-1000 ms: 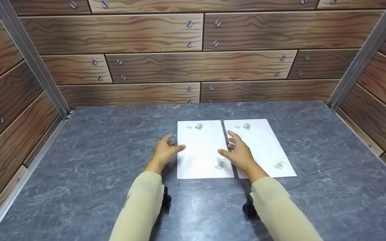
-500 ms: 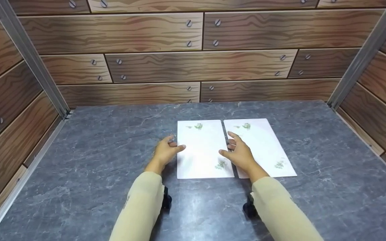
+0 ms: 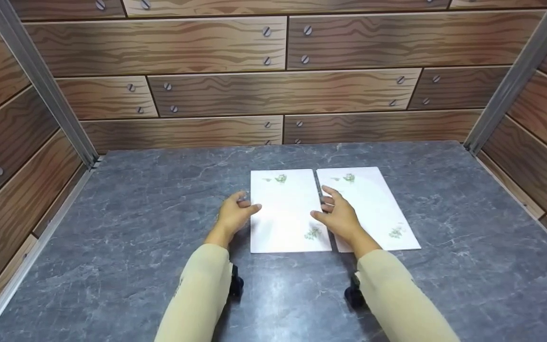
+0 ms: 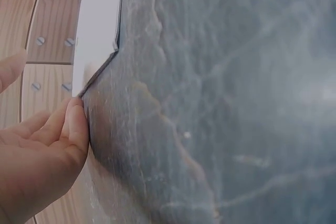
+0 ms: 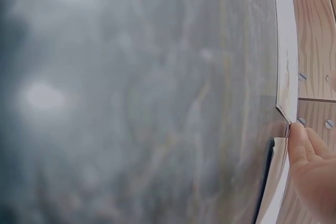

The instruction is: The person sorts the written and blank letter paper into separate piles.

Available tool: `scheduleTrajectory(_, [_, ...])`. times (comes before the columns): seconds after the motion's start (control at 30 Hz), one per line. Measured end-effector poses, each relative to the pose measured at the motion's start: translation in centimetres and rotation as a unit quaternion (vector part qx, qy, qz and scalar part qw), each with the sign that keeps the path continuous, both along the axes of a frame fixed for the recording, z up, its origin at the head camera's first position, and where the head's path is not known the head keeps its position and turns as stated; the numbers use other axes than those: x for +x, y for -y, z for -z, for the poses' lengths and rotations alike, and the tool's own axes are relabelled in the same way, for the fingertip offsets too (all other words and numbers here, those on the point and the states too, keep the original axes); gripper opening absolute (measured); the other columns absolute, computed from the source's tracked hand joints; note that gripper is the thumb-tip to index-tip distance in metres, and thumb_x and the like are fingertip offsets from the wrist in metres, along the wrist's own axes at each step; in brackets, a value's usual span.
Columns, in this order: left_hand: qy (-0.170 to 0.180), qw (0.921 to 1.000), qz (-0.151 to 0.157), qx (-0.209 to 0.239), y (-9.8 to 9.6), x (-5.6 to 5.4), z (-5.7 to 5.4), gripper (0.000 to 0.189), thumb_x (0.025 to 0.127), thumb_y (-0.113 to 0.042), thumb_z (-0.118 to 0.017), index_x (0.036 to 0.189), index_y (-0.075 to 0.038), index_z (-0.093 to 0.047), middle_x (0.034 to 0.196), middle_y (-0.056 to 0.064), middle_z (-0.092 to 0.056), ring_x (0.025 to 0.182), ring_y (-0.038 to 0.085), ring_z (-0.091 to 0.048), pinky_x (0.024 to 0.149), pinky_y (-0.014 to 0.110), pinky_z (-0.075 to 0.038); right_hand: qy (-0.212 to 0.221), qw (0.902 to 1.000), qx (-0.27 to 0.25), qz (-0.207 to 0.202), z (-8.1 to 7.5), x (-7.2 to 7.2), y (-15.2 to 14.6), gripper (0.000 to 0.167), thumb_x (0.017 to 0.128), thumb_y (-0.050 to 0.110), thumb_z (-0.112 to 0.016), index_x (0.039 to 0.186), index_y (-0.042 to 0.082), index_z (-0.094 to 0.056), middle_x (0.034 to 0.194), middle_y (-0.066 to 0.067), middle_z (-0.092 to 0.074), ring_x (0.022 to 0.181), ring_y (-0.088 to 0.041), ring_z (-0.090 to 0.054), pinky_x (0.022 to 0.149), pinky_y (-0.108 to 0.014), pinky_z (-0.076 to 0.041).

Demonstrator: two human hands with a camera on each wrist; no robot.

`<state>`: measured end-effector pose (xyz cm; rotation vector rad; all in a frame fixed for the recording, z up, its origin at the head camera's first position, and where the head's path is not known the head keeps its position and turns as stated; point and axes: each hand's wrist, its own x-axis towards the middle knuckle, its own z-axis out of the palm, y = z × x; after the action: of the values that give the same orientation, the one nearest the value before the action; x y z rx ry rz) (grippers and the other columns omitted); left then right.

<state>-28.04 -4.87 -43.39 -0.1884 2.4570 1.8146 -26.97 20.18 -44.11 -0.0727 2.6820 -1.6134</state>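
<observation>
Two white rectangular sheets with small green plant prints lie side by side on the dark marbled table. My left hand (image 3: 234, 213) is at the outer edge of the left white sheet (image 3: 283, 213). In the left wrist view its fingertips (image 4: 77, 114) meet that edge, with the thumb raised apart. My right hand (image 3: 342, 217) is at the same sheet's other long edge, over the narrow gap, and partly covers the right white sheet (image 3: 373, 204). The right wrist view has its fingertips (image 5: 297, 135) at the sheet's edge. Both hands have relaxed, slightly bent fingers.
The grey marbled table (image 3: 150, 199) extends around both sheets. A wood-patterned wall (image 3: 235, 95) stands behind it, with similar side walls and metal corner posts (image 3: 45, 85). Black wrist devices (image 3: 355, 292) sit under the beige sleeves (image 3: 197, 289).
</observation>
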Motion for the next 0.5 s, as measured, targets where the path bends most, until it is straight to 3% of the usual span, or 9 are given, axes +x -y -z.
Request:
scheduleTrajectory(0.2, [-0.031, 0.9994, -0.001, 0.012, -0.01, -0.02, 0.2, 0.056, 0.086, -0.009, -0.069, 0.136, 0.004, -0.046, 0.125, 0.02, -0.057, 0.116, 0.032, -0.054, 0.093, 0.037, -0.048, -0.016, 0.9998, -0.007, 0.012, 0.09, -0.13, 0.06, 0.071, 0.087, 0.004, -0.067, 0.148, 0.005, -0.03, 0.139, -0.024, -0.044, 0.123, -0.037, -0.048, 0.099, -0.041, -0.044])
scheduleTrajectory(0.37, [-0.058, 0.9982, -0.009, -0.009, -0.07, -0.08, 0.51, 0.046, 0.083, 0.003, -0.067, 0.128, 0.005, -0.055, 0.12, 0.018, -0.061, 0.109, 0.029, -0.058, 0.087, 0.033, -0.052, -0.03, 0.9995, 0.001, 0.006, 0.18, -0.3, 0.14, 0.068, 0.085, -0.006, -0.063, 0.146, 0.003, -0.034, 0.138, -0.023, -0.044, 0.12, -0.037, -0.049, 0.1, -0.041, -0.042])
scheduleTrajectory(0.5, [-0.072, 0.997, -0.02, -0.022, -0.01, 0.02, 0.6, 0.043, 0.08, 0.011, -0.063, 0.122, 0.007, -0.059, 0.115, 0.018, -0.064, 0.105, 0.029, -0.061, 0.085, 0.032, -0.052, -0.018, 0.9998, -0.002, 0.004, 0.16, -0.32, 0.21, 0.068, 0.083, -0.011, -0.06, 0.145, 0.002, -0.035, 0.141, -0.023, -0.041, 0.122, -0.037, -0.047, 0.1, -0.04, -0.042])
